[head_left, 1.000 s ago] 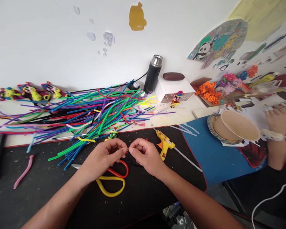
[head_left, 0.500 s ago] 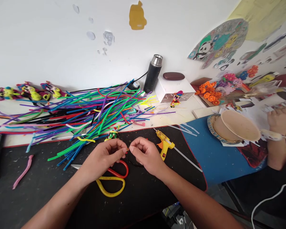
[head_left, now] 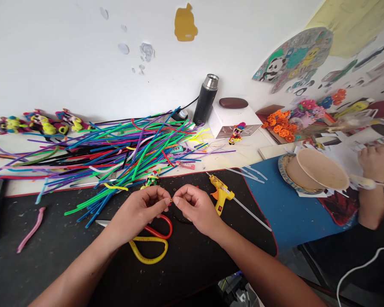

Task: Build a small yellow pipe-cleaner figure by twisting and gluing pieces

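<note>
Both my hands meet fingertip to fingertip above the black mat [head_left: 192, 260]. Thumb and fingers of my left hand [head_left: 141, 209] pinch a tiny red and yellow piece [head_left: 171, 201], too small to name. My right hand [head_left: 196, 209] is closed in a pinch against the same spot; what it grips is hidden by the fingers. Below my left hand lie scissors [head_left: 149, 261] with one red and one yellow handle loop. Just behind the hands is a small green, red and white figure [head_left: 152, 178]. A yellow glue gun [head_left: 222, 194] rests right of my right hand.
A large heap of coloured pipe cleaners [head_left: 131, 145] spreads along the back. A black thermos [head_left: 205, 100] stands by a white box [head_left: 233, 116]. At left is a pink fuzzy strip [head_left: 32, 230]. On the right, another person's hand [head_left: 374, 162] is near a beige bowl [head_left: 323, 170].
My hands stay almost still, fingertips together around the tiny piece. The view has shifted very slightly; nothing else visibly differs.
</note>
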Motion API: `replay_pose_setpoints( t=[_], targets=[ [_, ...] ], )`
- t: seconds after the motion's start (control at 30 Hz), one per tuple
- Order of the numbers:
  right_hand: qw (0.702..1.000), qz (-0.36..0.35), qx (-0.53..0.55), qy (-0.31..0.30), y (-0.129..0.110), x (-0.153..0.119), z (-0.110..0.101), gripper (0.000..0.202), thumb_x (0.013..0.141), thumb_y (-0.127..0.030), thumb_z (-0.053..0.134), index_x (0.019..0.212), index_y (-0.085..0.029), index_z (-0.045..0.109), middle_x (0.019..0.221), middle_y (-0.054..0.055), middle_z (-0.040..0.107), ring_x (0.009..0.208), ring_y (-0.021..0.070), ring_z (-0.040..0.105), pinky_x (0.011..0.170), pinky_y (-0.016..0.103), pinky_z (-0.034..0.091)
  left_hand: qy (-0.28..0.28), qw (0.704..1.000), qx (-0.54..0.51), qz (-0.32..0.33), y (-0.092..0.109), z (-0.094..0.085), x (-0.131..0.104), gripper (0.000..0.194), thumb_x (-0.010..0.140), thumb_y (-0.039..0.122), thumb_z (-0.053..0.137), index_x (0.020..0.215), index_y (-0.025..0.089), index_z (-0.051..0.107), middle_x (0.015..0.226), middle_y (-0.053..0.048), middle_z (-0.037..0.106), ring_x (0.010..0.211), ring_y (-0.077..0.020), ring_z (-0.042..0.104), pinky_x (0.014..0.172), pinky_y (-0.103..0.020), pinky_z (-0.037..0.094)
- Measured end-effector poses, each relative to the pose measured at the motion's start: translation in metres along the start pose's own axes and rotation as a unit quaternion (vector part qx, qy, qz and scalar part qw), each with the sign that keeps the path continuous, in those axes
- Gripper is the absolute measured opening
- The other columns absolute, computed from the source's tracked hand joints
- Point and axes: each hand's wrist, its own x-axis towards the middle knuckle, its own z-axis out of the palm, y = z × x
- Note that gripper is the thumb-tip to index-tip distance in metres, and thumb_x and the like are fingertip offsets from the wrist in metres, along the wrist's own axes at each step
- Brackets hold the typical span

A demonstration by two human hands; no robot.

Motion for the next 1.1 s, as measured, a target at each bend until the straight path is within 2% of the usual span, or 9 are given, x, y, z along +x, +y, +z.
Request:
replay_pose_setpoints(
  t=[0.57,0.77,1.1],
  targets=[
    [0.999,0.015,-0.031,-0.003,-0.001,-0.001,0.001,0.011,0.091,-0.029,0.065,0.086,-0.020,0.060,0.059,-0.009,0.048,0.051,0.0095,0.041,0.049,0.023,0.032,-0.002,1.000,0.013,-0.004,-0.002,0.001,0.001,0.030,0.089,0.050,0.070,0.089,0.020,0.070,0.076,0.000,0.066,0.065,-0.0145,0.058,0.060,-0.023,0.047],
    [0.999,0.018,-0.029,0.003,-0.001,0.000,0.000,0.015,0.090,-0.032,0.066,0.085,-0.021,0.058,0.057,-0.009,0.045,0.049,0.0092,0.040,0.048,0.023,0.031,0.003,1.000,0.012,-0.005,-0.001,0.002,0.001,0.032,0.088,0.052,0.070,0.088,0.020,0.071,0.076,-0.001,0.068,0.065,-0.0159,0.060,0.059,-0.024,0.048],
    [0.992,0.016,0.114,0.060,-0.004,0.004,-0.015,0.022,0.092,-0.039,0.063,0.084,-0.022,0.052,0.051,-0.014,0.030,0.039,0.0062,0.025,0.040,0.021,0.019,0.014,1.000,-0.011,-0.012,0.000,0.003,-0.001,0.030,0.087,0.051,0.073,0.088,0.021,0.070,0.078,-0.001,0.068,0.064,-0.0145,0.058,0.057,-0.023,0.045]
  ],
)
